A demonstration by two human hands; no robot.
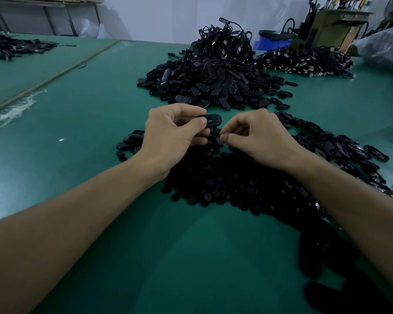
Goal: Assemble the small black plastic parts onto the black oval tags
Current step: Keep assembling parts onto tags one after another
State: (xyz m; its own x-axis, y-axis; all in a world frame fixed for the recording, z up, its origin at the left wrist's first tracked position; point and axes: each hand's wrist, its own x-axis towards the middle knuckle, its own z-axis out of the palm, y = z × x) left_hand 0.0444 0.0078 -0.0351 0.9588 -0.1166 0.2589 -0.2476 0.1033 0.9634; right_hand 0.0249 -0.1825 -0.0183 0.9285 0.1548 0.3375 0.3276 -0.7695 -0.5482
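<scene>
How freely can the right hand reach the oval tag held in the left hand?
Probably yes: the oval tag juts out of the left hand toward the right hand, and nothing stands between them.

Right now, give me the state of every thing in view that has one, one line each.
left hand, grips the oval tag by one end.
oval tag, held clear of the table, slot facing up.
right hand, thumb and forefinger pinched; whether a part sits between them cannot be told.
small parts, loose heap under the hands.
tag pile, heaped beyond the hands.
corded pieces, tangled heap behind it.
</scene>
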